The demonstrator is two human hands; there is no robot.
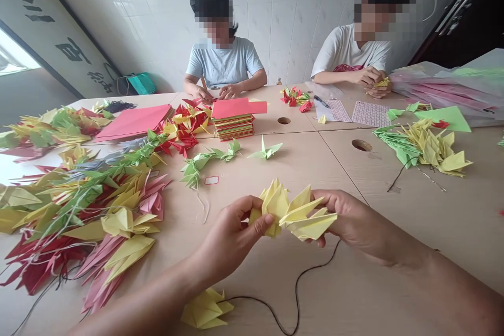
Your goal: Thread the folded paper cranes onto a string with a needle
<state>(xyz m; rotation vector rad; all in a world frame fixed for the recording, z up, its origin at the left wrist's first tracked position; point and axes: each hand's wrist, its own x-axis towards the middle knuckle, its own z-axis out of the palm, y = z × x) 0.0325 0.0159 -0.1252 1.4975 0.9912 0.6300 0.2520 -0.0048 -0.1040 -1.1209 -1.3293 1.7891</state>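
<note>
Shown are two bare foreground hands (pixel 238 226), two red-topped paper stacks (pixel 134 122), two pink-patterned paper sheets (pixel 372 114), two round holes (pixel 361 145) in the beige wooden desk (pixel 452 210), and one lone light-green paper crane (pixel 266 151).

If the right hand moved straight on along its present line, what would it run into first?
The folded yellow papers right in front of the right hand; the left hand probably comes next, though depth is hard to judge.
</note>
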